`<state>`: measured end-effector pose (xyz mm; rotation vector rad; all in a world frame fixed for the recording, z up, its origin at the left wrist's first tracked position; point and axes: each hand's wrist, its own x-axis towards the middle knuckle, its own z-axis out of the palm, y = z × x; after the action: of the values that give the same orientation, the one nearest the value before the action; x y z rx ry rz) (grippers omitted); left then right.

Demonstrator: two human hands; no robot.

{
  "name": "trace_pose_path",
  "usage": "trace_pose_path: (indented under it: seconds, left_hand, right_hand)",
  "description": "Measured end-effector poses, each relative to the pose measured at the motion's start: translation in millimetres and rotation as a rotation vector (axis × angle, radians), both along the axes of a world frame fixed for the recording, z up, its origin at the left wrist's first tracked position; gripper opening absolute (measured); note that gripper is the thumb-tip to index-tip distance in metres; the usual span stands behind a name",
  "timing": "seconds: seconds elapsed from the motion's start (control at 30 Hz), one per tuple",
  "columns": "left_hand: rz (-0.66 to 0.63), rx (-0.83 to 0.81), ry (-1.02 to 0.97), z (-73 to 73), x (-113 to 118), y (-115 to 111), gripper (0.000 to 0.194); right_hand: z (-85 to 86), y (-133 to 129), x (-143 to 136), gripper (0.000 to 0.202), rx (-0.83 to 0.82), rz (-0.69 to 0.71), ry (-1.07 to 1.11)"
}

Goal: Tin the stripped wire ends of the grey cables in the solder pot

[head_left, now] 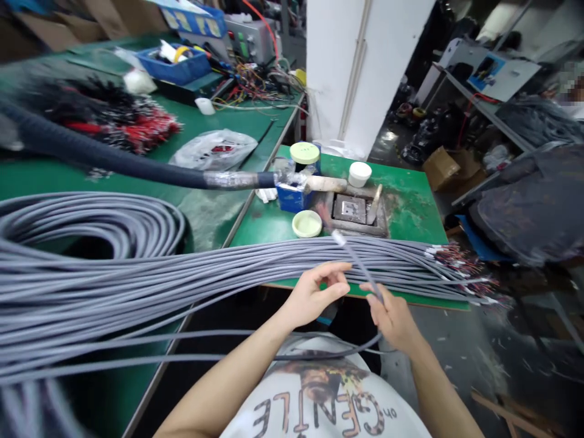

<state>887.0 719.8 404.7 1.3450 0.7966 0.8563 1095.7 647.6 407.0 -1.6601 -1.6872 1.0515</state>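
Note:
My right hand (393, 315) is closed around a grey cable (360, 264) near its end. The cable points up and away, and its tip has a white band and blurred, reddish bare-ended wires over the front of a solder pot (350, 208). From the right hand the cable loops down past my shirt and off to the left. My left hand (317, 293) hovers just left of it, fingers curved and thumb apart, with nothing between them. Under both hands runs a thick bundle of grey cables (274, 261), their stripped ends (460, 267) lying at the right.
A hose (159, 173) reaches over the bench from the left, its nozzle by a blue box (294, 198). Around the pot stand a pale green dish (307, 224), a green-lidded tub (305, 153) and a white tub (360, 174). Coiled cable (150, 225) fills the left bench.

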Motion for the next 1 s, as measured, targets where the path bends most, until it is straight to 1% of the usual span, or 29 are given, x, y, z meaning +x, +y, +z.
trace_pose_path:
  seconds: [0.03,0.07,0.17,0.2,0.27,0.33,0.43,0.5,0.57,0.63,0.8,0.9,1.0]
  left_hand:
    - [0.045,-0.077,-0.056,1.2,-1.8,3.6,0.038]
    - [0.098,-0.141,-0.09,1.9,-4.1,6.5,0.036]
    - [0.248,-0.273,-0.124,0.3,-9.3,9.7,0.03]
    - [0.269,-0.304,-0.134,-1.3,-9.2,8.7,0.029]
    - [0.258,-0.347,-0.154,-4.8,-5.1,4.8,0.029]
    - [0.191,-0.361,-0.159,-7.4,3.0,-0.4,0.031]
    - [0.069,-0.354,-0.167,-7.6,15.2,-6.3,0.03]
    - [0.048,-0.367,-0.213,-5.9,18.6,-7.4,0.028]
    - [0.086,-0.389,-0.297,-4.6,17.2,-6.7,0.026]
    - [0.16,-0.413,-0.366,-5.4,12.7,-5.2,0.025]
    - [0.317,-0.478,-0.438,-12.3,1.7,0.2,0.022]
    - [0.344,-0.536,-0.51,-11.6,-0.7,5.5,0.022]
    - [0.33,-0.575,-0.56,-8.1,-1.1,9.6,0.024]
  right_hand:
    - [-5.9,-2.8,-4.0,0.032,-0.027,0.088,-0.08]
    - [-10.8,-4.9,-5.9,0.032,-0.043,0.147,-0.136]
    - [-16.8,-6.4,-1.8,0.034,-0.12,0.228,-0.2]
    - [-15.7,-5.1,0.9,0.034,-0.15,0.258,-0.197]
    - [-10.3,-0.4,4.5,0.033,-0.168,0.294,-0.175]
    - [-3.1,6.4,2.7,0.033,-0.117,0.261,-0.131]
    - [5.0,16.9,-8.6,0.028,-0.018,0.175,-0.035]
    - [6.7,22.2,-16.7,0.026,0.015,0.166,0.013]
    - [5.7,25.5,-21.6,0.026,0.033,0.16,0.035]
    - [3.1,27.3,-23.0,0.024,0.048,0.137,0.059]
    - [-2.3,29.3,-22.5,0.024,0.031,0.106,0.122]
    - [-2.7,30.3,-24.1,0.024,0.017,0.102,0.15]
    - [-2.4,31.0,-25.2,0.025,0.008,0.102,0.176]
